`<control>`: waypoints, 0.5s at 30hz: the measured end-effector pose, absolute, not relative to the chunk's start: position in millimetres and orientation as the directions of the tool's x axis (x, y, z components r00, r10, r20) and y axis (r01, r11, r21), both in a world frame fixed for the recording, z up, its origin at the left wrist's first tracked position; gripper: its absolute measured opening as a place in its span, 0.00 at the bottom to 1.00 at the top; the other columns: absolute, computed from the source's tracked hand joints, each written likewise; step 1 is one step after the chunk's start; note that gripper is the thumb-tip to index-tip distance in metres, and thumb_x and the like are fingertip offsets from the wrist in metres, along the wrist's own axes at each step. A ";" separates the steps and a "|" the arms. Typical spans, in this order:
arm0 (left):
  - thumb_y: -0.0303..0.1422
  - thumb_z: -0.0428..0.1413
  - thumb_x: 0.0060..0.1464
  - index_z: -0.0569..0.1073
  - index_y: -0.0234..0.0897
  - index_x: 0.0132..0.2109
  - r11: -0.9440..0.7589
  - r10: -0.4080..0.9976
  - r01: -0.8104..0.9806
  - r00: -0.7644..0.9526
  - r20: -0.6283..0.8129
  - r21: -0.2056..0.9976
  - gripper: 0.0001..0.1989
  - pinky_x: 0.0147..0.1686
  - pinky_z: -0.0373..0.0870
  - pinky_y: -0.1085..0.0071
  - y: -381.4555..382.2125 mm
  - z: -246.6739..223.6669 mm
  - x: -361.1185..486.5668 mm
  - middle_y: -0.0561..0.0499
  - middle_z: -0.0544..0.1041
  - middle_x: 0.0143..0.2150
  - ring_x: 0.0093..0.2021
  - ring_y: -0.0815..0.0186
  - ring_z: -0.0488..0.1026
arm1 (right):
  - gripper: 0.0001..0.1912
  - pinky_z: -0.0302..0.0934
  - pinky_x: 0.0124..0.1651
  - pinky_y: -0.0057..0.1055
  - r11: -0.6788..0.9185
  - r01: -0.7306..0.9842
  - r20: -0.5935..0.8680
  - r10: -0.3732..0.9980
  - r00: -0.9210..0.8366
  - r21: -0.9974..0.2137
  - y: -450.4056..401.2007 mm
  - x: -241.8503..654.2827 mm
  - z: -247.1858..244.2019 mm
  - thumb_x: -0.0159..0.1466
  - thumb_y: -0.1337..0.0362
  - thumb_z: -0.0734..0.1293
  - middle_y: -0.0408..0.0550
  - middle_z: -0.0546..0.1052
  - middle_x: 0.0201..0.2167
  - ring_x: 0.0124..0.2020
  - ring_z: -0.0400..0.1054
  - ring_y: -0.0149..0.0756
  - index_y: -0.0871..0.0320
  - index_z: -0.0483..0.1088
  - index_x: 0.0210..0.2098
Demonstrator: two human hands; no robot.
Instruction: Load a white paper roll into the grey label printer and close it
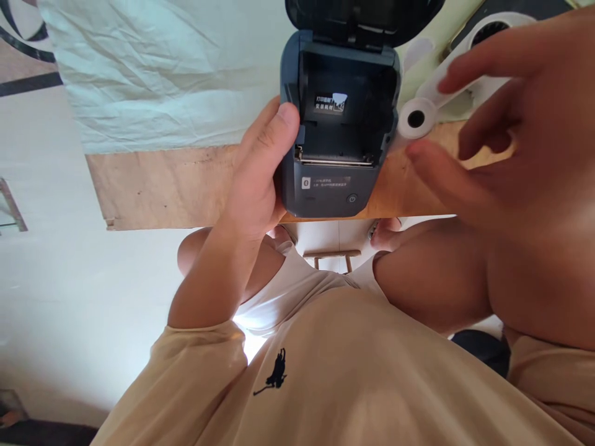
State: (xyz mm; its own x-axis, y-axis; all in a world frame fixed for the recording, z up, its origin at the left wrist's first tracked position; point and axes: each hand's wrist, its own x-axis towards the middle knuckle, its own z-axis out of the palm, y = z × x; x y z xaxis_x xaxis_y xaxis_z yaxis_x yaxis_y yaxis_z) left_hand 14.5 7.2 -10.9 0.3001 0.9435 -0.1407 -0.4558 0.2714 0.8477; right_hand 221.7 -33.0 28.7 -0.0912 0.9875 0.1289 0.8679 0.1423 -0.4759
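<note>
A dark blue-grey label printer [332,189] is tilted toward me above the table's front edge. Its black lid [365,18] stands raised, showing an inner compartment with a small printed sticker and no roll inside. My left hand [260,167] is closed around the printer's left side, thumb on the rim. Just right of the printer, a small white paper roll [426,106] with a dark core lies between the thumb and index finger of my right hand [506,118]. Those fingers are curled about the roll, and the other fingers are bent behind.
Another white roll [515,20] with a dark, ridged core lies at the upper right, near a dark flat object [493,9]. A wrinkled pale green cloth [162,80] covers much of the wooden table [158,189]. A wooden stool [332,254] shows below the table.
</note>
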 end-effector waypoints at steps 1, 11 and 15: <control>0.51 0.44 0.58 0.69 0.39 0.31 0.274 0.944 -0.464 0.298 -0.143 0.842 0.22 0.25 0.60 0.70 7.0 -9.1 13.6 0.46 0.74 0.36 0.39 0.63 0.73 | 0.25 0.59 0.48 0.32 0.191 0.896 0.146 0.979 -0.143 -0.400 -33.5 218.8 26.1 0.59 0.48 0.62 0.44 0.67 0.31 0.35 0.61 0.25 0.53 0.63 0.52; 0.36 0.42 0.61 0.72 0.44 0.35 0.350 0.883 -0.370 0.438 -0.171 0.860 0.14 0.37 0.72 0.61 6.9 4.8 5.3 0.48 0.75 0.49 0.55 0.54 0.71 | 0.18 0.53 0.35 0.26 0.360 0.897 0.181 0.929 -0.322 -0.255 -32.8 219.2 16.6 0.61 0.54 0.58 0.45 0.67 0.35 0.36 0.63 0.24 0.53 0.62 0.48; 0.39 0.46 0.59 0.73 0.44 0.34 0.345 0.888 -0.382 0.430 -0.166 0.857 0.12 0.42 0.72 0.59 7.9 3.2 6.6 0.49 0.76 0.49 0.57 0.52 0.70 | 0.16 0.57 0.37 0.27 0.331 0.902 0.138 0.943 -0.303 -0.278 -31.8 219.6 14.4 0.62 0.54 0.59 0.45 0.67 0.41 0.40 0.63 0.25 0.52 0.62 0.47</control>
